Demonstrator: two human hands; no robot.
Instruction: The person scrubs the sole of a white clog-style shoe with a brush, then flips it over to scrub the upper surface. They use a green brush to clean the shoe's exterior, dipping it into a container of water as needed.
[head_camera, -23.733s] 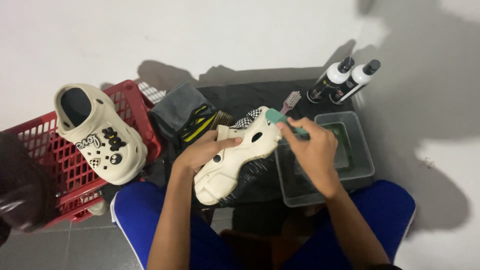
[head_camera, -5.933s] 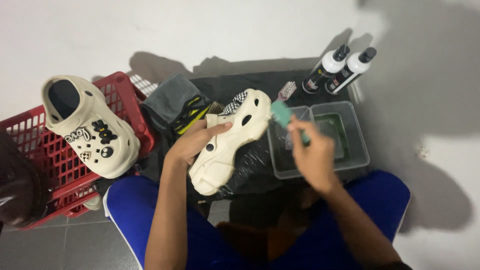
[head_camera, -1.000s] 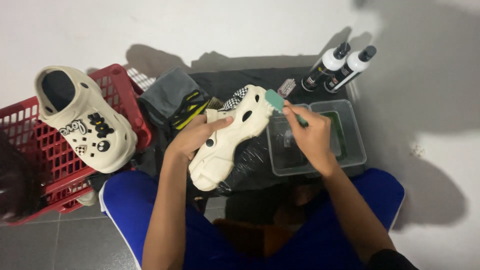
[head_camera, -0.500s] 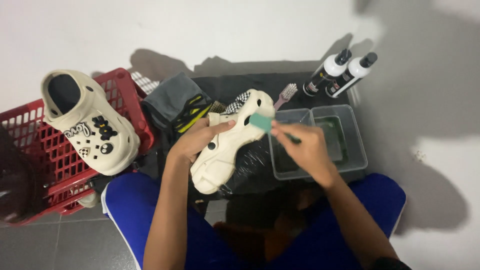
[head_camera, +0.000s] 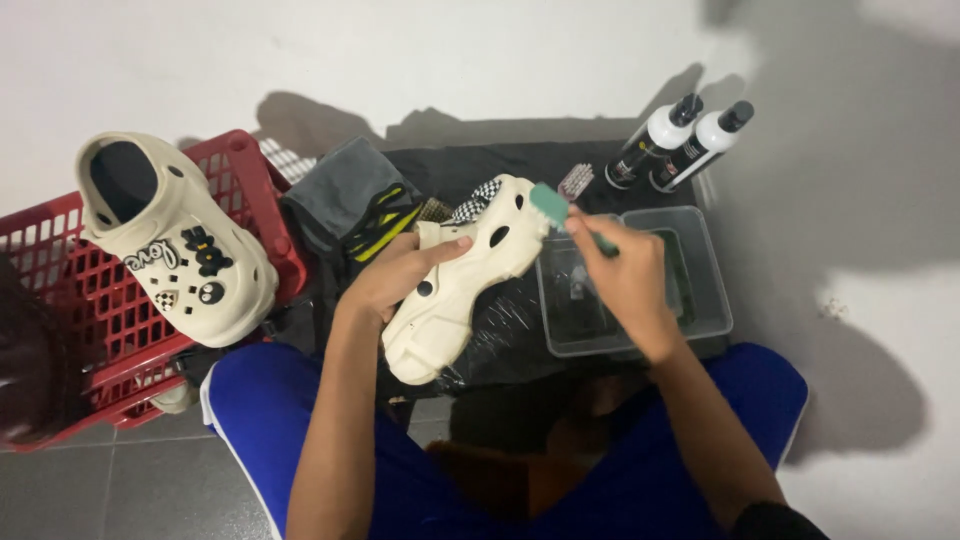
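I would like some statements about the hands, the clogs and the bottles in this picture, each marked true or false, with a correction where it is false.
1. The left hand holds a cream clog. True.
2. The right hand holds a teal brush at the clog's end. True.
3. The second clog lies in the clear plastic tub. False: it rests on the red basket; the clear tub is on the right.
4. Two white bottles with black caps stand upright. False: they lie on their sides beyond the tub.
5. The person wears red shorts. False: blue.
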